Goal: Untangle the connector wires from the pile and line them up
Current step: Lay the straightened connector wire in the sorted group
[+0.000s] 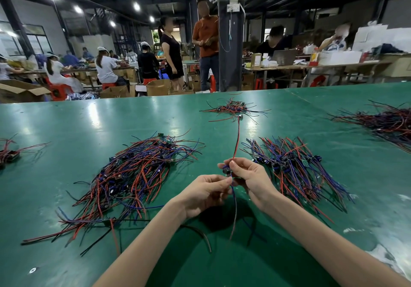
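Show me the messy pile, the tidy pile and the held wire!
Messy pile (133, 175): head view, tangled middle.
Tidy pile (293, 166): head view, its middle.
Held wire (237, 139): head view, red upper stretch.

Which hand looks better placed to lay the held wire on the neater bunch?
Probably the right. The right hand grips the wire near its dark part, right beside the neater bunch; the left hand pinches its blue tail, nearer the tangled pile.

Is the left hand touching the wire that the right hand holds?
Touching. The head view shows the fingers of the left hand pinching the wire just below where the right hand grips it.
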